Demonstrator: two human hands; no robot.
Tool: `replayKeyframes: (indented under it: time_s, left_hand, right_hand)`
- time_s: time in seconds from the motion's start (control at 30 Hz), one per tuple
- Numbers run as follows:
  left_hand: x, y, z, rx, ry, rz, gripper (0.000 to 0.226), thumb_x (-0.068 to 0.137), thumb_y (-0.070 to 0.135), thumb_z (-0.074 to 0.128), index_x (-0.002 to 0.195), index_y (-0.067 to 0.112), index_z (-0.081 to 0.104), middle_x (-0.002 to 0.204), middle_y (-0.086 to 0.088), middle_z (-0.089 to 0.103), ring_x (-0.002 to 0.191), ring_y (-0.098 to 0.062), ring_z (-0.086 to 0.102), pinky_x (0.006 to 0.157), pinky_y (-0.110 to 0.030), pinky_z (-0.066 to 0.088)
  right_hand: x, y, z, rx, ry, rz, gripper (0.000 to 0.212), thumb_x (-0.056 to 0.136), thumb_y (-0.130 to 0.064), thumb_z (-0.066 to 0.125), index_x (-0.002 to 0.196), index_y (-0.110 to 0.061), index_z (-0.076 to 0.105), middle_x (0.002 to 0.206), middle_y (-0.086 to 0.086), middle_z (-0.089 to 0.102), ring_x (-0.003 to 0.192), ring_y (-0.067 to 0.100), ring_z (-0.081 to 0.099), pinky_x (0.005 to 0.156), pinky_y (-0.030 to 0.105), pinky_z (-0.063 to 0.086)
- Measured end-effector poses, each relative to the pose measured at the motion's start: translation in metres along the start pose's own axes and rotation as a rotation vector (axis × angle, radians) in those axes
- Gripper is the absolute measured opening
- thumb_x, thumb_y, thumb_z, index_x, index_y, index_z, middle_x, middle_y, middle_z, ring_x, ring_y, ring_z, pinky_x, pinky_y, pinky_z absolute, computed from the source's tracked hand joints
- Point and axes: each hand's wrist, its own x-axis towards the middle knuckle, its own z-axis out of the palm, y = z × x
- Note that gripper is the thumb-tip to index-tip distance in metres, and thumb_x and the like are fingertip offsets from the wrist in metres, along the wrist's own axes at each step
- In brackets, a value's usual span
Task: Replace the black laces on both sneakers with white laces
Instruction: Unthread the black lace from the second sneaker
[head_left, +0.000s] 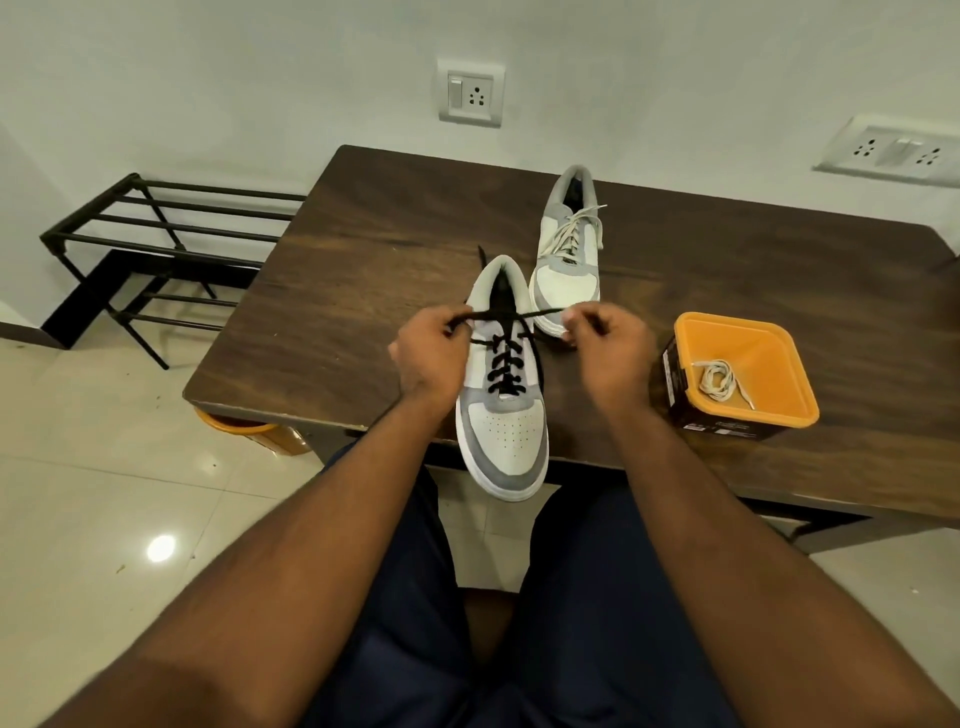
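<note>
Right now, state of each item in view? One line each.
Near sneaker: black-laced, toe overhanging the table edge.
Black lace: threaded, ends pulled out sideways.
Left hand: pinching one lace end.
Right hand: pinching the other end.
Far sneaker: white-laced, lace ends loose.
Orange tub: open, holding a coiled white lace.

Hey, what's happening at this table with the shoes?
A person is swapping laces. The left hand and right hand each pinch an end of the black lace on the near sneaker. The far sneaker already has white laces. A spare white lace waits in the orange tub.
</note>
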Motion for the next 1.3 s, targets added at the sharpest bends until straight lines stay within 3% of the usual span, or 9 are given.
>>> replayKeyframes:
  time_s: [0.1, 0.27, 0.37, 0.53, 0.7, 0.83, 0.97, 1.13, 1.3]
  left_hand:
    - [0.002, -0.006, -0.003, -0.362, 0.143, -0.321, 0.035, 0.08, 0.039, 0.074, 0.11, 0.02, 0.07, 0.095, 0.002, 0.073, 0.084, -0.009, 0.066, 0.087, -0.04, 0.056]
    - [-0.007, 0.006, 0.003, -0.125, 0.075, -0.115, 0.081, 0.078, 0.049, 0.071, 0.147, 0.029, 0.033, 0.135, 0.002, 0.055, 0.123, -0.018, 0.054, 0.103, -0.052, 0.044]
    - [-0.005, 0.014, 0.008, 0.014, 0.099, -0.055, 0.088, 0.085, 0.033, 0.072, 0.153, 0.03, 0.017, 0.152, -0.002, 0.036, 0.137, -0.024, 0.039, 0.108, -0.055, 0.034]
    - [0.008, 0.006, -0.001, -0.218, 0.28, -0.571, 0.103, 0.087, 0.023, 0.071, 0.155, 0.027, -0.006, 0.16, -0.009, 0.013, 0.142, -0.037, 0.025, 0.112, -0.056, 0.028]
    - [-0.014, -0.002, 0.003, 0.151, 0.093, -0.051, 0.068, 0.09, 0.01, 0.061, 0.146, 0.037, 0.036, 0.15, -0.001, 0.034, 0.136, -0.025, 0.034, 0.105, -0.043, 0.024]
    - [-0.014, -0.002, 0.007, 0.158, -0.108, 0.136, 0.048, 0.091, 0.011, 0.057, 0.133, 0.035, 0.056, 0.122, 0.006, 0.051, 0.117, -0.012, 0.048, 0.107, -0.039, 0.027]
    - [-0.011, -0.003, 0.009, 0.14, -0.158, 0.22, 0.028, 0.095, 0.023, 0.059, 0.12, 0.03, 0.067, 0.102, 0.012, 0.054, 0.102, -0.013, 0.055, 0.1, -0.044, 0.038]
    - [-0.009, 0.0, 0.014, 0.073, -0.133, 0.254, 0.05, 0.09, 0.007, 0.061, 0.136, 0.027, 0.054, 0.105, 0.009, 0.048, 0.101, -0.017, 0.055, 0.089, -0.041, 0.053]
    - [-0.009, 0.008, 0.014, 0.126, -0.1, 0.183, 0.061, 0.09, 0.008, 0.063, 0.144, 0.028, 0.042, 0.123, 0.0, 0.051, 0.111, -0.018, 0.051, 0.094, -0.039, 0.049]
  right_hand:
    - [0.006, 0.01, -0.013, 0.054, 0.125, 0.081, 0.021, 0.086, -0.014, 0.068, 0.107, -0.016, 0.07, 0.095, -0.003, 0.07, 0.086, 0.01, 0.065, 0.085, 0.039, 0.056]
    - [-0.008, 0.001, 0.006, -0.164, -0.172, -0.224, 0.063, 0.081, -0.009, 0.071, 0.139, -0.018, 0.048, 0.138, 0.004, 0.051, 0.128, 0.018, 0.047, 0.109, 0.037, 0.04]
    - [-0.008, -0.005, 0.017, -0.245, -0.349, -0.265, 0.056, 0.084, -0.016, 0.07, 0.137, -0.018, 0.051, 0.134, 0.004, 0.056, 0.124, 0.02, 0.052, 0.106, 0.042, 0.043]
    - [-0.019, -0.003, 0.015, -0.182, -0.36, -0.283, 0.032, 0.087, -0.03, 0.069, 0.116, -0.017, 0.065, 0.109, -0.003, 0.063, 0.099, 0.009, 0.058, 0.089, 0.032, 0.05]
    - [-0.025, 0.01, 0.015, -0.181, -0.298, -0.415, 0.011, 0.086, -0.017, 0.068, 0.093, -0.009, 0.071, 0.108, 0.001, 0.061, 0.103, 0.014, 0.055, 0.09, 0.031, 0.046]
    - [-0.014, 0.01, 0.012, 0.091, -0.037, -0.021, 0.005, 0.095, -0.015, 0.056, 0.094, -0.017, 0.06, 0.095, -0.001, 0.064, 0.089, 0.014, 0.061, 0.079, 0.027, 0.05]
    - [0.003, 0.01, -0.001, 0.226, 0.311, 0.406, 0.03, 0.093, -0.02, 0.059, 0.122, -0.02, 0.052, 0.129, 0.004, 0.053, 0.11, 0.017, 0.053, 0.087, 0.027, 0.043]
    - [-0.007, -0.003, 0.005, -0.133, -0.133, -0.25, 0.031, 0.091, -0.006, 0.06, 0.121, -0.013, 0.063, 0.121, 0.002, 0.052, 0.106, 0.01, 0.052, 0.093, 0.016, 0.045]
    - [-0.003, -0.013, 0.019, -0.326, -0.405, -0.317, 0.033, 0.094, -0.017, 0.058, 0.127, -0.015, 0.06, 0.115, 0.003, 0.057, 0.106, 0.012, 0.054, 0.092, 0.022, 0.042]
